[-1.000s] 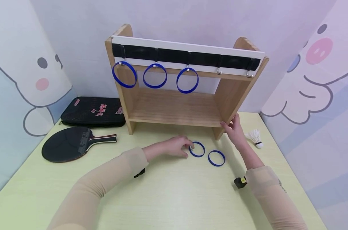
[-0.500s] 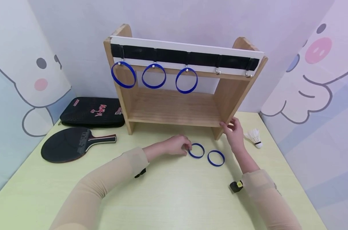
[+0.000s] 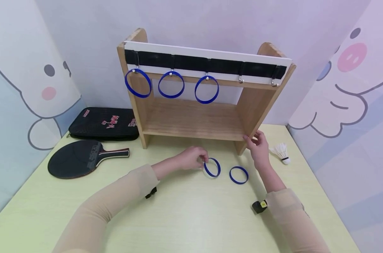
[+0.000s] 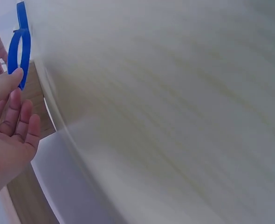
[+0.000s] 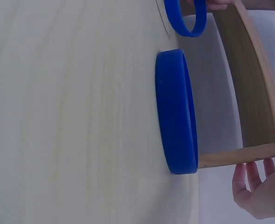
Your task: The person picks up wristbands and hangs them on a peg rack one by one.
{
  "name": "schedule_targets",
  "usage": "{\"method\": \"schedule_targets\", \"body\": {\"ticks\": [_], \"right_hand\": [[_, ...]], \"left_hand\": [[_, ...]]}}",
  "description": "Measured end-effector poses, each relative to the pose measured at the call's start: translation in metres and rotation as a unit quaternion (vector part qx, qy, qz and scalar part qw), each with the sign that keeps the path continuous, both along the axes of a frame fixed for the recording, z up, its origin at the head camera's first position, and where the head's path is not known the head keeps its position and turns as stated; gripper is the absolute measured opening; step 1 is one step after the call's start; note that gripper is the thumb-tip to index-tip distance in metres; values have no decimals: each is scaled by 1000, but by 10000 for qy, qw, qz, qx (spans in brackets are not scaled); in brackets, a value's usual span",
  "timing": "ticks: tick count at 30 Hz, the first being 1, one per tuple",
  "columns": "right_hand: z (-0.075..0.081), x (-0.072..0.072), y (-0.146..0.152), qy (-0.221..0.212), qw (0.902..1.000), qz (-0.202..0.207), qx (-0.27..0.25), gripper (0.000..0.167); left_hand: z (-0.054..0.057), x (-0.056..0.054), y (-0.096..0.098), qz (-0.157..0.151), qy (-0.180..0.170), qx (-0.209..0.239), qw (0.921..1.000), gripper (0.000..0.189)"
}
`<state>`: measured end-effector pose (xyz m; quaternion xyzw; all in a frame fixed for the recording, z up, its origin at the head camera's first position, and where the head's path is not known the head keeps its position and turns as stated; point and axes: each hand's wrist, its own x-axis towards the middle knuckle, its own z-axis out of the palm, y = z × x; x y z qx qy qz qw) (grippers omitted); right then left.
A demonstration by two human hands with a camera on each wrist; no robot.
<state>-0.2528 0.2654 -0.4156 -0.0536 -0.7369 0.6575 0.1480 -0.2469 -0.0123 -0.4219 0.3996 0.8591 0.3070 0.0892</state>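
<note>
My left hand [image 3: 191, 158] pinches the edge of a blue ring [image 4: 11, 56] between thumb and fingertips. In the head view the ring stands tilted, close over the table. A second blue ring [image 5: 175, 112] lies flat on the table to its right. My right hand [image 3: 259, 149] grips the lower right side panel of a wooden shelf [image 3: 194, 119]. Along the shelf's top runs a white board with a black strip [image 3: 191, 63] and several metal hooks. From its left hooks hang three blue rings, the left one [image 3: 139, 95], the middle one [image 3: 171, 96] and the third [image 3: 205, 102].
Two bare hooks, one [image 3: 241, 80] inner and one [image 3: 274, 83] outer, are at the strip's right. A table tennis bat [image 3: 74, 160] and a black zipped case [image 3: 102, 123] lie left of the shelf. A shuttlecock [image 3: 281, 153] lies right of my right hand.
My left hand has taken hold of the nearer ring and tipped it up from lying flat, shifting it slightly left. My right hand stays on the shelf, its forearm moved a little left.
</note>
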Motion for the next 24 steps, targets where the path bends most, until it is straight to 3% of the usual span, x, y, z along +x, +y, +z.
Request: {"method": "schedule_targets", "body": {"ticks": [13,24], "right_hand": [[1,-1,5,-157,9988,380,276,47],[1,-2,6,-61,9977,460,485,46]], "left_hand": [[19,10,-5,81,273,491,9984,11],[62,25,-7,127,-18,887,9960,8]]}}
